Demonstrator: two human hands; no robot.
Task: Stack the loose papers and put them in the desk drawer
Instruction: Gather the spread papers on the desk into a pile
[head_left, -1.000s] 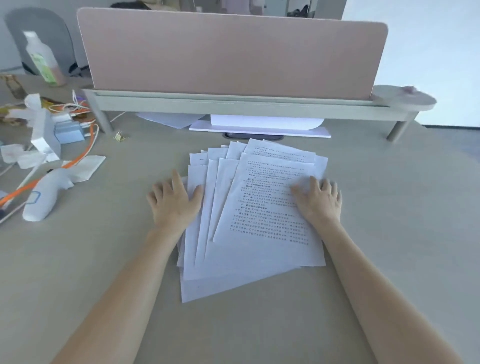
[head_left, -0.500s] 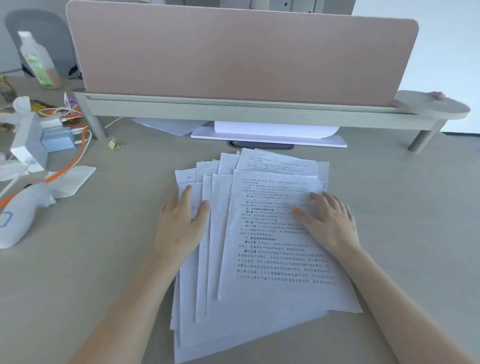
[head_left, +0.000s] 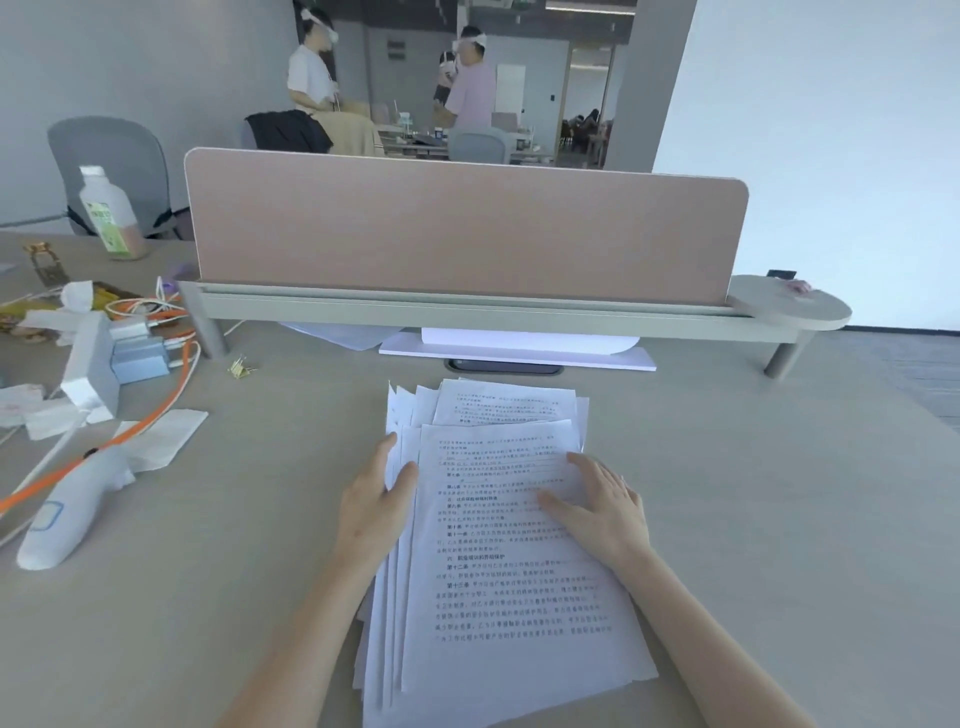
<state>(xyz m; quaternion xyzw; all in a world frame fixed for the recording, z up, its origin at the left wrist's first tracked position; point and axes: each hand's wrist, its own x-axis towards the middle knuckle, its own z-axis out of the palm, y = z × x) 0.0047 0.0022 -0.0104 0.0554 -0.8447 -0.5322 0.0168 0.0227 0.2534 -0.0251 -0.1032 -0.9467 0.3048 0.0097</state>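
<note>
Several loose printed sheets (head_left: 509, 582) lie fanned in a rough pile on the beige desk (head_left: 753, 519) in front of me. My left hand (head_left: 376, 506) presses flat against the pile's left edge, its thumb lying on the sheets. My right hand (head_left: 602, 506) rests flat on the top sheet, fingers spread. Neither hand has hold of a sheet. No drawer is in view.
A pink divider panel (head_left: 467, 228) on a raised shelf (head_left: 467, 319) blocks the back. White paper (head_left: 519, 348) lies under it. At left are an orange cable (head_left: 130, 436), a white handheld device (head_left: 67, 512), tissues, a bottle (head_left: 106, 213). People stand far behind.
Both hands have pushed the sheets inward, so the fan is narrower. The camera has tilted up and the pile now sits lower and closer.
</note>
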